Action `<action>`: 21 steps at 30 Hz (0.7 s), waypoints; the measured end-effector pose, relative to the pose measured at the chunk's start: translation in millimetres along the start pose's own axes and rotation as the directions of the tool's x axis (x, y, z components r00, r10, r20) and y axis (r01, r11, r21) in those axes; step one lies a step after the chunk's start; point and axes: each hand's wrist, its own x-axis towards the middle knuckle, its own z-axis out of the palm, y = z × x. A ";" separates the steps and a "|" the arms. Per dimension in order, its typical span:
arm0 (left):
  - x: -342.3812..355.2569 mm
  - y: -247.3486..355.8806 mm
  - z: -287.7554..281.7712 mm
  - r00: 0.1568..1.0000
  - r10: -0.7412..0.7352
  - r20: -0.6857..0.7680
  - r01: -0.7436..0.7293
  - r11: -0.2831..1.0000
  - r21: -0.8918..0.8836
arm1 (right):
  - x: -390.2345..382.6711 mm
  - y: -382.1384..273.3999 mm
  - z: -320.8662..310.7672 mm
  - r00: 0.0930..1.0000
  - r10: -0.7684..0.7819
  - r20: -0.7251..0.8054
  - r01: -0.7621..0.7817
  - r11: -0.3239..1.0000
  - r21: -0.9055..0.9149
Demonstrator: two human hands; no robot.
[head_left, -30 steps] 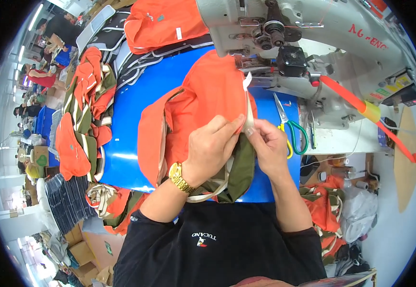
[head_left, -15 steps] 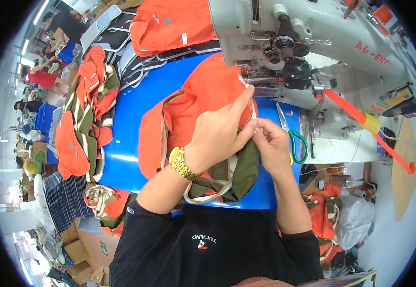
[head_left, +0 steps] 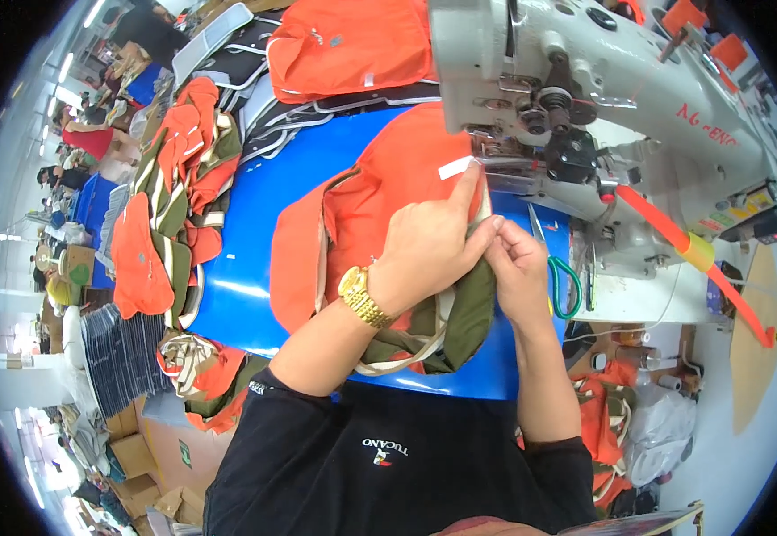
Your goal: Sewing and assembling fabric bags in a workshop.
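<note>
An orange and olive-green fabric bag [head_left: 388, 170], sewn in part and trimmed with cream binding, lies under the grey sewing machine [head_left: 585, 98]. A small white label [head_left: 456, 168] rests on its orange face beside the machine's presser area. My left hand [head_left: 429, 241], with a gold watch at the wrist, lies over the bag. Its index finger stretches to the label's end, while the thumb presses at the bound edge against my right fingertips. My right hand [head_left: 515, 268] pinches that same edge between thumb and fingers. The needle point is hidden.
Green-handled scissors [head_left: 564, 286] lie on the blue table [head_left: 246, 268], right of my right hand. Orange and green pieces [head_left: 174, 196] are heaped at the left. More orange fabric [head_left: 353, 54] sits on dark panels at the back. An orange strap [head_left: 656, 214] hangs by the machine.
The whole view has shifted a little, with the scene sliding right. The white label, barely visible before, now shows plainly beside my left index finger. Both hands keep nearly the same hold.
</note>
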 end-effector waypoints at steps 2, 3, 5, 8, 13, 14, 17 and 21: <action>-3.0 -6.7 -0.6 0.993 0.039 -0.112 -0.036 0.999 0.027 | 5.3 -1.5 2.5 0.999 0.025 0.043 -0.024 1.000 -0.015; -9.4 -7.3 2.7 0.983 0.071 -0.171 -0.067 0.997 0.029 | 4.5 -4.1 2.6 0.997 0.015 0.070 -0.013 1.000 -0.026; -12.9 -8.8 11.1 0.967 0.117 -0.225 -0.118 0.993 0.008 | 5.5 1.0 -9.1 0.992 0.036 0.119 -0.035 0.999 -0.010; -19.4 -5.6 13.5 0.969 0.063 -0.241 -0.111 0.975 -0.191 | -2.9 -1.8 -10.6 0.997 0.080 0.009 -0.081 0.996 0.047; -40.1 -3.4 7.7 0.961 0.082 -0.264 -0.116 0.986 -0.117 | -6.5 3.1 -10.8 0.994 0.090 0.064 -0.093 0.995 0.035; -42.2 -4.8 9.9 0.956 0.084 -0.280 -0.121 0.986 -0.118 | -7.5 1.6 -8.6 0.996 0.061 0.065 -0.064 0.997 0.045; -46.6 -2.6 9.8 0.960 0.075 -0.269 -0.115 0.984 -0.137 | -14.3 -5.9 -9.0 0.987 0.149 0.067 -0.143 0.986 -0.088; -44.0 -3.5 21.5 0.957 0.124 -0.262 -0.174 0.969 -0.177 | -20.8 -8.8 -5.2 0.994 0.108 -0.006 -0.108 0.994 0.014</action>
